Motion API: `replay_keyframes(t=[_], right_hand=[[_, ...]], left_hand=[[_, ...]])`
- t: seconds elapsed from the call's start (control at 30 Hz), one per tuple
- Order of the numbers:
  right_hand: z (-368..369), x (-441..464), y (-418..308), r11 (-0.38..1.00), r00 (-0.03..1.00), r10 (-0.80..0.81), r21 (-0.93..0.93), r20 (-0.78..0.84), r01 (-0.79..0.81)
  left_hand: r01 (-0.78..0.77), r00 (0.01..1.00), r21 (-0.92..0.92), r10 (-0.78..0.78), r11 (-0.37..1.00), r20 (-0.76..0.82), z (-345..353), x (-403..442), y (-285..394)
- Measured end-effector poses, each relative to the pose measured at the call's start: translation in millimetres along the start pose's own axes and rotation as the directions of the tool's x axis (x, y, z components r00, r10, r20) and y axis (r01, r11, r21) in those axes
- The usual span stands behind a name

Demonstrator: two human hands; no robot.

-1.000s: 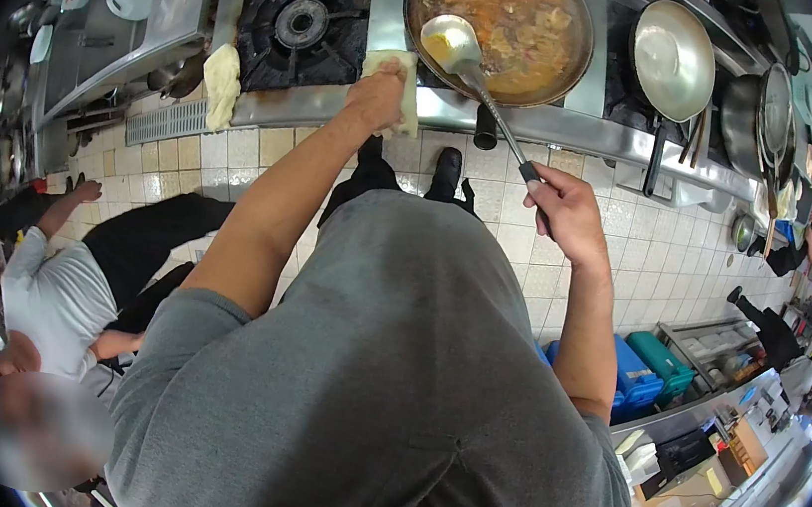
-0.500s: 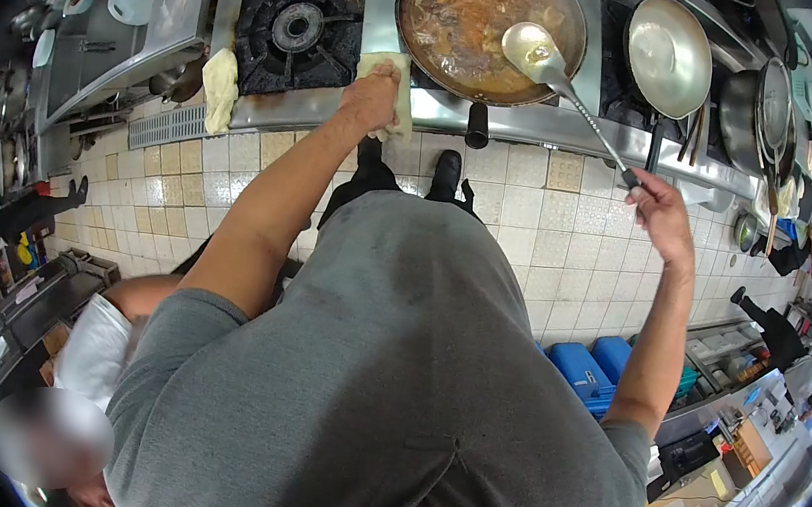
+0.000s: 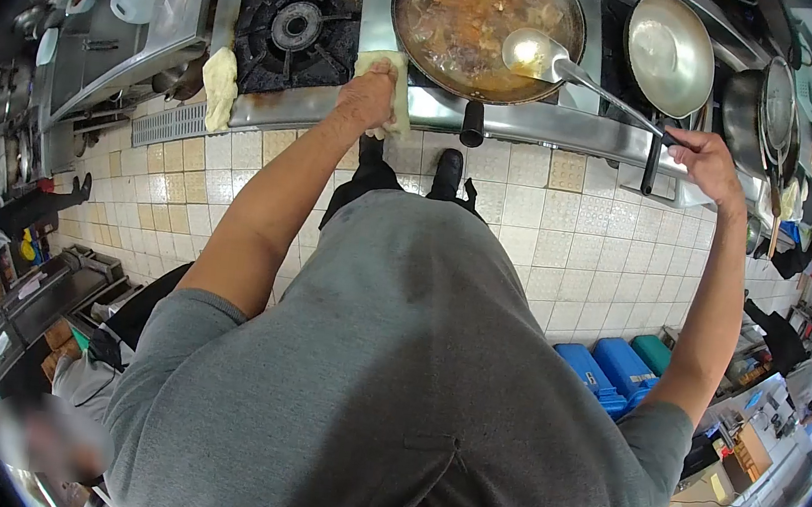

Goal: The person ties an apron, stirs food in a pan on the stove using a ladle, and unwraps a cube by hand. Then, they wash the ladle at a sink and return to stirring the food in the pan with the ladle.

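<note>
Gripping the black end of the ladle [image 3: 559,68], your right hand [image 3: 711,166] has its fingers curled in on the handle. The ladle reaches left over the stove [image 3: 521,124], its round bowl above the right part of the pan [image 3: 400,15]; contact with the food [image 3: 473,21] cannot be confirmed. The ladle appears rigid and fairly light, though a filled bowl would likely pull the front down. Judge the dark grip the proper hold: the bare shaft is smooth metal, probably warm and slick if greasy.

Your left hand [image 3: 369,94] rests on the cloth [image 3: 399,93] at the stove's front edge; you cannot tell from this view whether its fingers pinch the fabric. The cloth looks soft, thick and folded, pale yellow, and should yield easily.

The pan is wide, round and dark-rimmed, with a short black handle [image 3: 473,123] toward you. Its contents look wet, oily and lumpy, reddish brown; expect weight. To the right sits a shiny wok [image 3: 671,58]; to the left, a coarse black burner [image 3: 296,28].
</note>
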State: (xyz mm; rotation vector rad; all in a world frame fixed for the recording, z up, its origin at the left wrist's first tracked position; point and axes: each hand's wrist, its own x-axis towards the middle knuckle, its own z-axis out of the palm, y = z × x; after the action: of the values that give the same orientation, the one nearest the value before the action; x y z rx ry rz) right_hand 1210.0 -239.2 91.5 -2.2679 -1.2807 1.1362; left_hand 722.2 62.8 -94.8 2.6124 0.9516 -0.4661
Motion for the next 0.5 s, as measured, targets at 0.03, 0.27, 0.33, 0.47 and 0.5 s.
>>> replay_keyframes(t=[0.03,0.27,0.33,0.47,0.5], right_hand=[[-4.9,5.1,5.2,0.997,0.999,-0.049,-0.053,0.016,0.049],[-35.6,36.9,-20.8,0.995,0.992,0.087,-0.06,0.087,-0.082],[-44.0,46.5,-26.2,0.99,0.986,0.12,-0.094,0.114,-0.109],[-54.4,61.6,-33.5,0.991,0.983,0.087,-0.118,0.162,-0.068],[-55.3,64.4,-33.7,0.991,0.982,0.095,-0.112,0.166,-0.077]], left_hand=[[0.004,1.0,0.001,-0.004,1.0,0.013,-1.6,0.3,0.5],[0.04,0.998,-0.061,-0.037,0.997,0.043,-5.6,-1.7,1.7],[0.041,0.998,-0.062,-0.038,0.997,0.04,-4.7,-2.3,1.5],[0.061,0.997,-0.045,-0.058,0.997,0.054,-7.6,-2.7,3.1],[0.054,0.998,-0.046,-0.053,0.997,0.037,-4.6,-2.1,1.3]])
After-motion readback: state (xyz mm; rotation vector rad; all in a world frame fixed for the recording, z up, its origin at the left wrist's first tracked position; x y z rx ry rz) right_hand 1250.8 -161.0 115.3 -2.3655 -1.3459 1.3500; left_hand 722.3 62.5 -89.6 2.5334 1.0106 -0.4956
